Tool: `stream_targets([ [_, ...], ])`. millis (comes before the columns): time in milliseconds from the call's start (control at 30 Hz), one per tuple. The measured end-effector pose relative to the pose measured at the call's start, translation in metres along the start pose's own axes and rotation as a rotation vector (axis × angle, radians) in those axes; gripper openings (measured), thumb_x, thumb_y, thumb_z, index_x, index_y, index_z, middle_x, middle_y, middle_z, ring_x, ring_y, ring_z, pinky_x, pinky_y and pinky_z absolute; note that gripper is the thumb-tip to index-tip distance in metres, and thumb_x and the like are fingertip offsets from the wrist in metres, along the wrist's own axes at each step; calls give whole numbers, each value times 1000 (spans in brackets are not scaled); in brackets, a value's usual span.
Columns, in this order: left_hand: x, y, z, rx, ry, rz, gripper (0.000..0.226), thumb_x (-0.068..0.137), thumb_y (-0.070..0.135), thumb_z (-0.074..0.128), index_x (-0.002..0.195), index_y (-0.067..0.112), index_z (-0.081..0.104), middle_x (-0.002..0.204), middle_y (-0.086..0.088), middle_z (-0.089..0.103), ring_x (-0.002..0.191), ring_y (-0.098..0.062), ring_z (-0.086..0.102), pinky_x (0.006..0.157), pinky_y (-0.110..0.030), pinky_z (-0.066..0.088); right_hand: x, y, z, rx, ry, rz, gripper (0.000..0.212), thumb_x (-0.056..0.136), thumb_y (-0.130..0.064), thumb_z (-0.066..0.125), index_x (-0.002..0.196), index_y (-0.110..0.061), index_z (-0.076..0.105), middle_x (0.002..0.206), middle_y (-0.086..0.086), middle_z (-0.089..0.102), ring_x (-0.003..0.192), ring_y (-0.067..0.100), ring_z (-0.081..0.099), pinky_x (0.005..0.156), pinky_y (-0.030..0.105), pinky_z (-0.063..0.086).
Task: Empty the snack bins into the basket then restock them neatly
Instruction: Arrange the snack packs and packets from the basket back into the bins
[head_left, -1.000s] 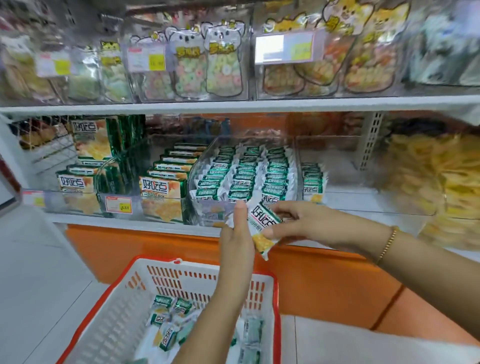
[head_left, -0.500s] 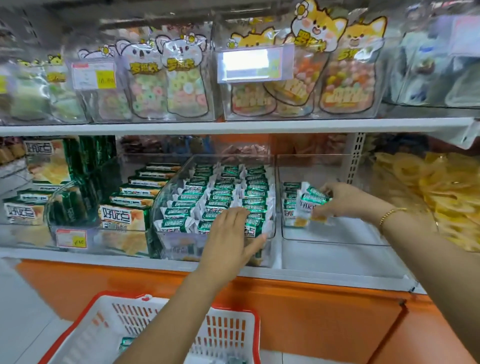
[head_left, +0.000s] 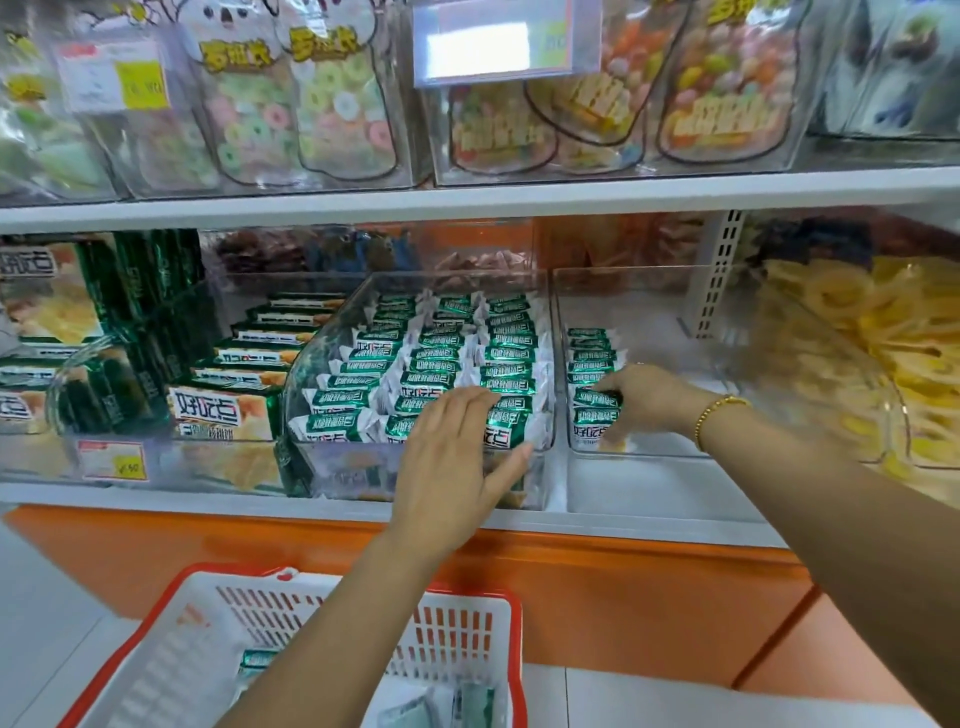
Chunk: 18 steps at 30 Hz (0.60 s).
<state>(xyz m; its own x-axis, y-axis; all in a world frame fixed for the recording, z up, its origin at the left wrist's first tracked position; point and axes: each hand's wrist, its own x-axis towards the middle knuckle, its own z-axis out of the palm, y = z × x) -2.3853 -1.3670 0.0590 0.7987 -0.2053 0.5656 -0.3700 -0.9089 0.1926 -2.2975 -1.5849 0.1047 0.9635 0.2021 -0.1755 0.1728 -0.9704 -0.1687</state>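
Snack packet (head_left: 597, 399), green-white, pinched in fingers of right hand (head_left: 647, 397); left hand (head_left: 454, 457) fingers straight on full bin (head_left: 322, 460); box (head_left: 223, 410) reads 好吃点.

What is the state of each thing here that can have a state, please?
left hand, open, fingers straight, resting on the front packets of the middle bin
right hand, gripping a packet in the right bin
middle bin, full, in neat rows
right bin, mostly bare, one row along its left wall
basket, holding a few packets
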Motion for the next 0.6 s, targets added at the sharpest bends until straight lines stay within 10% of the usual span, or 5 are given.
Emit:
stream_targets([
  [233, -8, -10, -12, -210, -27, 1, 73, 87, 65, 31, 147, 24, 27, 155, 11, 21, 143, 3, -4, 112, -14, -3, -21, 3, -6, 133, 270, -14, 51, 77, -30, 78, 121, -17, 55, 115, 8, 55, 110, 26, 51, 87, 31, 42],
  [300, -18, -12, -24, -303, 18, -2, 66, 88, 60, 37, 143, 23, 34, 151, 12, 27, 142, 3, 7, 111, -8, 2, -37, -6, -14, 144, 338, -63, 21, 82, -27, 72, 92, -12, 61, 85, 3, 58, 85, 21, 56, 67, 27, 42],
  [400, -45, -22, -49, -345, 152, -27, 37, 90, 46, 44, 114, 20, 54, 112, 13, 49, 109, 5, 43, 93, -2, 28, -68, -38, -22, 131, 303, -202, 29, 86, -28, 66, 66, -13, 52, 60, -2, 49, 57, 10, 46, 50, 19, 34],
  [600, -137, -97, -56, -303, 10, -223, 24, 91, 44, 44, 81, 23, 51, 74, 11, 51, 68, -8, 51, 57, -25, 41, -108, -131, -9, -42, 117, -552, 34, 91, -34, 59, 66, -14, 46, 58, 0, 44, 51, 9, 35, 48, 21, 26],
])
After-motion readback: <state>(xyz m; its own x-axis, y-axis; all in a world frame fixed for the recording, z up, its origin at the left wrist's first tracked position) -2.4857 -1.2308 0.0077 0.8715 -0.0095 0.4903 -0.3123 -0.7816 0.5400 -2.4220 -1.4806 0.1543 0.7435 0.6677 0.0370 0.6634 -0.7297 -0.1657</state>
